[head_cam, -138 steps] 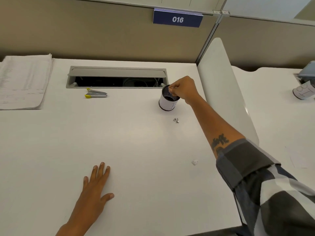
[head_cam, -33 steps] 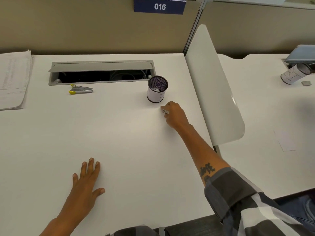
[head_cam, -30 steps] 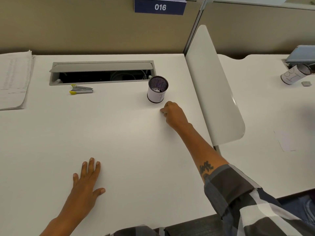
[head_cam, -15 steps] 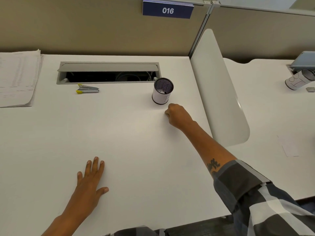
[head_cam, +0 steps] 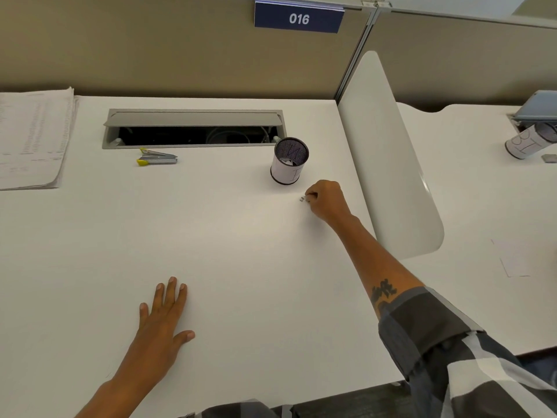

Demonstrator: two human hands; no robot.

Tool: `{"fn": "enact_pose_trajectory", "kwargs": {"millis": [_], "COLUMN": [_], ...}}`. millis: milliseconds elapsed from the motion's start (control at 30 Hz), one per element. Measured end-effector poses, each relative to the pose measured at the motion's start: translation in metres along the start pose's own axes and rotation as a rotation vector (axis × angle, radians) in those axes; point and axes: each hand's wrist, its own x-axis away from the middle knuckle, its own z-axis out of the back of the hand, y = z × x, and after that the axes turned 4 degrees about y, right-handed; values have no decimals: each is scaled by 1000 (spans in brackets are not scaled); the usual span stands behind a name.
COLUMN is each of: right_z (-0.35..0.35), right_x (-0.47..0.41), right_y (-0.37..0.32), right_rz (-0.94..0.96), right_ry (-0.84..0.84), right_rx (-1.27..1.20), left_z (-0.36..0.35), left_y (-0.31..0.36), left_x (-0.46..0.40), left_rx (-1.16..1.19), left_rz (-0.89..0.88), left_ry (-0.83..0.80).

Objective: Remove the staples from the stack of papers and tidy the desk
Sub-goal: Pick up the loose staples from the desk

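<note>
Stage: near the end, judged from the bare white desk [head_cam: 241, 236].
Right hand [head_cam: 327, 200]: pinches small bent metal staples [head_cam: 303, 199], just beside black mesh cup [head_cam: 290, 161].
Left hand [head_cam: 162, 315]: flat, released, on desk.
White printed paper stack [head_cam: 30, 140]: far left, set aside.
Left: staples into cup; yellow-tipped metal staple remover [head_cam: 156, 158] unstowed.

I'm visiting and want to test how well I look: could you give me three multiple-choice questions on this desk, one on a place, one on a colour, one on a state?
1. Where is the stapler?
A. in front of the cable hatch
B. inside the mesh cup
C. on the paper stack

2. What colour are the stapler's tips?
A. red
B. yellow
C. green

3. How does the left hand lie?
A. holding the cup
B. a fist
C. flat on the desk

Answers: 1 A, it lies just before the hatch. 2 B, yellow ends show. 3 C, fingers straight on the top.
</note>
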Motion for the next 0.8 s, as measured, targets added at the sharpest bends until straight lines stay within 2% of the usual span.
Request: {"fn": "enact_pose_trajectory", "kwargs": {"millis": [133,333,467,800], "right_z": [-3,-3,-4,-4], "right_x": [0,11,12,8], "right_y": [-4,-19,-28,-31], "right_rz": [-2,168,179,127], "right_ry": [-46,-64,-71,-83], "right_rx": [54,190,299,320], "left_z": [0,1,0,1], "left_y": [-1,1,0,1], "left_x": [2,0,1,2], "left_rx": [7,-1,-3,23], "left_rz": [-5,4,2,-8], "left_ry": [0,-3,-1,8]}}
